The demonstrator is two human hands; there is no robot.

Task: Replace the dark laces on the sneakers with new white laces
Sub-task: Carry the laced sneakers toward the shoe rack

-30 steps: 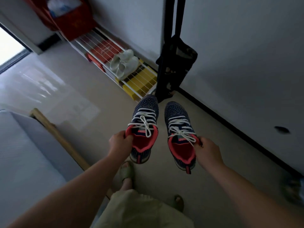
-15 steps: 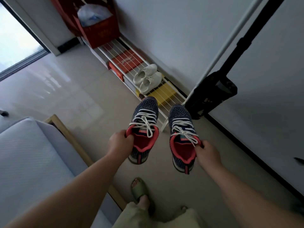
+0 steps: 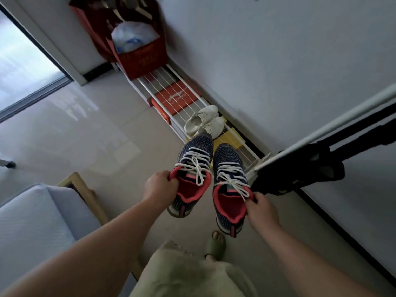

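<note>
Flooring [image 3: 90,133] of pale glossy tile runs to a white wall, along which stands a low white wire shoe rack [image 3: 194,108]. A grey mattress [image 3: 32,219] occupies the lower left. On the rack sit a red bag [image 3: 141,58], an orange shoebox [image 3: 171,99] and a pair of white shoes [image 3: 203,122]. Two dark knit sneakers with coral collars are held in the air above the floor, just short of the rack. The left sneaker [image 3: 194,166] is gripped at its collar by the left hand [image 3: 159,186], fingers curled over the rim. The right sneaker [image 3: 228,185] is pinched at its collar by the right hand [image 3: 260,207]. Both carry tied white laces [image 3: 196,162].
</note>
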